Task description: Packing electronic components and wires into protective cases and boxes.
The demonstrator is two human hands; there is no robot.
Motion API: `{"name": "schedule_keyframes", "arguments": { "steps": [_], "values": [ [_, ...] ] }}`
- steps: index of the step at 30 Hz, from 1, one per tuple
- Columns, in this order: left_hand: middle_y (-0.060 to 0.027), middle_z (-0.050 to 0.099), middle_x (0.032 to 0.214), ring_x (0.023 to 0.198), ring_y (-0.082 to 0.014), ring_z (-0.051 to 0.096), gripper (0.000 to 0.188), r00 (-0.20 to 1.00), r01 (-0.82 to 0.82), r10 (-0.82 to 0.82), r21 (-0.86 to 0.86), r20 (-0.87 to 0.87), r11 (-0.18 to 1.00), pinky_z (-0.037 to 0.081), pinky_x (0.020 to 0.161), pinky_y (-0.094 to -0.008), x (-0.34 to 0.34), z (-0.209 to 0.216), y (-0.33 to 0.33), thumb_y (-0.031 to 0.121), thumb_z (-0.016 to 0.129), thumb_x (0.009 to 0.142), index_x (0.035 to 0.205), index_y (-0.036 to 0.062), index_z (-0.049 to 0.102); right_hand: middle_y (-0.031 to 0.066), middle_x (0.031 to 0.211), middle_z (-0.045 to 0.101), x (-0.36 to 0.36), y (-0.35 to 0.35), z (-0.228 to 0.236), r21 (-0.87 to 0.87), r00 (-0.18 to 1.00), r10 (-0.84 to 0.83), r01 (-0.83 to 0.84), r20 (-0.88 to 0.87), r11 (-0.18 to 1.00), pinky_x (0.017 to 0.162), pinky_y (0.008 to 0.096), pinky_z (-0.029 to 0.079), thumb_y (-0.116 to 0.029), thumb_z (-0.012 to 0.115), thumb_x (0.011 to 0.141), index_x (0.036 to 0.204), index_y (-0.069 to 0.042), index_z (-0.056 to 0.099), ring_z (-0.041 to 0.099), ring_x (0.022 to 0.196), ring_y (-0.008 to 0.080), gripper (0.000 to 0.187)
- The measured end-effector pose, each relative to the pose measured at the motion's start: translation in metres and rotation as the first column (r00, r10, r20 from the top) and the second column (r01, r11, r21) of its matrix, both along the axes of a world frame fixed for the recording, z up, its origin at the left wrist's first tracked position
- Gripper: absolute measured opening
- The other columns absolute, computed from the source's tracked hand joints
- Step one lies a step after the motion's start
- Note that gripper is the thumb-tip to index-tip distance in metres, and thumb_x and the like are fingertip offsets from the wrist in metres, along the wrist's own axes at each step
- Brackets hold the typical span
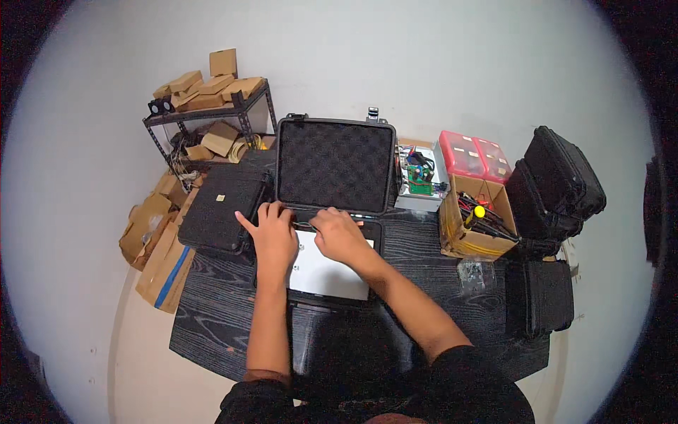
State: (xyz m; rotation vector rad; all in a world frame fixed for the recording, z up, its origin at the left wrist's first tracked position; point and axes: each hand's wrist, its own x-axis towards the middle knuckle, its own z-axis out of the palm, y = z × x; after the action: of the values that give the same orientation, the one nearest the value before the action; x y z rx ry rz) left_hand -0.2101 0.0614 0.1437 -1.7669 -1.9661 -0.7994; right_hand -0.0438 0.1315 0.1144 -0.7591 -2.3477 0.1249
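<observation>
A black hard case (pixel 279 162) stands open in front of me, its raised lid lined with dark egg-crate foam. In its base lies a white panel (pixel 325 272) with small round fittings near the left side. My left hand (pixel 274 237) is at the panel's far left corner, fingers bent and apart, the little finger sticking out leftward. Over the far edge, my right hand (pixel 340 237) has its fingers curled inward; their tips are hidden, and so is anything they grip. A thin wire (pixel 305 225) shows between the hands.
A closed black case (pixel 219 208) sits left. Rightward are a grey box with a circuit board (pixel 421 180), pink organizers (pixel 473 157), a carton of tools (pixel 466 244), a clear bag (pixel 477 275) and stacked black cases (pixel 554 184). A shelf (pixel 240 106) holds cardboard boxes.
</observation>
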Motion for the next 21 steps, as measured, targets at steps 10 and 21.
{"name": "schedule_keyframes", "arguments": {
  "steps": [10, 21],
  "values": [
    [0.0015, 0.071, 0.110, 0.119, -0.0225, 0.062, 0.023, 0.990, 0.119, -0.131, -0.208, -0.043, 0.971, 0.008, 0.120, -0.0800, 0.001, 0.004, -0.002, 0.011, 0.071, 0.087, 0.108, 0.0135, 0.079, 0.0108, 0.103, 0.069, 0.005, -0.001, 0.003, -0.092, 0.990, -0.109, 0.101, -0.085, 0.991, 0.087, 0.0449, 0.057, -0.013, 0.071, 0.092, 0.107, -0.006, 0.074, 0.067, 0.102, 0.0326, 0.017],
    [-0.0068, 0.065, 0.124, 0.131, -0.0269, 0.054, 0.017, 0.996, -0.021, 0.009, -0.148, -0.085, 0.989, 0.010, 0.118, -0.0816, 0.002, -0.006, -0.004, 0.016, 0.070, 0.088, 0.102, 0.0150, 0.081, 0.0113, 0.097, 0.070, 0.006, -0.008, 0.013, -0.200, 0.959, -0.271, 0.250, -0.087, 0.947, 0.081, 0.0480, 0.057, -0.015, 0.073, 0.089, 0.106, -0.007, 0.070, 0.069, 0.095, 0.0356, 0.019]
  ]
}}
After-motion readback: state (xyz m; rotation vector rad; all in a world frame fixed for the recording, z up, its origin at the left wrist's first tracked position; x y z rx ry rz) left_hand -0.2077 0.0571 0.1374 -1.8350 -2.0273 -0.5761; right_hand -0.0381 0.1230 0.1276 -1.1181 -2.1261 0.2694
